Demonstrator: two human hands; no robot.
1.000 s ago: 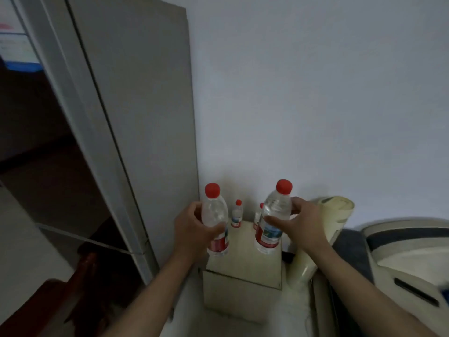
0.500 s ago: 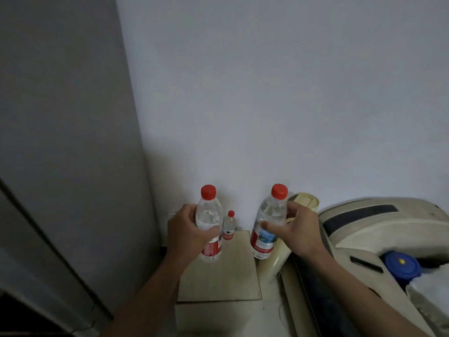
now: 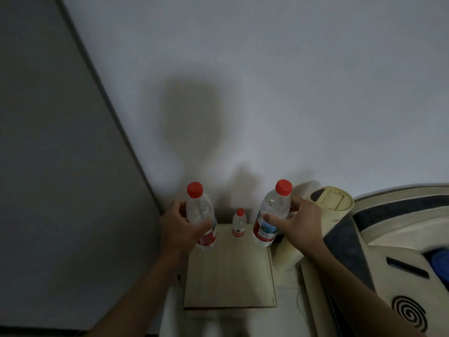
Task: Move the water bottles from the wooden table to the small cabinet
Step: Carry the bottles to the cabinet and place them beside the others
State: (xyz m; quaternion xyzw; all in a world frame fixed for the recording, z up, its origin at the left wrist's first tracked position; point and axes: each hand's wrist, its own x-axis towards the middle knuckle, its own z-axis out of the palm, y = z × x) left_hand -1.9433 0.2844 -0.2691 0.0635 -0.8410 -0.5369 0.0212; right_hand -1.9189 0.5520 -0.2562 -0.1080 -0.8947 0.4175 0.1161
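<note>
You stand in a dim corner where a pale wall (image 3: 267, 81) meets a grey panel (image 3: 56, 166) on your left, looking down on the light wooden top of a small cabinet (image 3: 230, 276) pushed against that wall.

Your left hand (image 3: 178, 229) has its grip clenched around a water bottle (image 3: 201, 217) with a red cap and a red label, thumb toward you and fingers curled behind it. The bottle is upright, its base over the cabinet's back left corner; whether it touches the top you cannot tell.

Your right hand (image 3: 297, 222) grasps a second bottle (image 3: 271, 215) at its middle, thumb across the blue and red label. This one tilts, cap leaning to the right, its base above the back right corner and seemingly just off the surface.

Between the two, a third bottle (image 3: 239, 223), looking much smaller, stands upright at the back edge near the wall, touched by neither hand.

Just right of the cabinet a cream cylinder (image 3: 315, 215) leans behind your right hand, and beyond it lies a cream and dark padded object (image 3: 388, 251) with a spiral mark.
</note>
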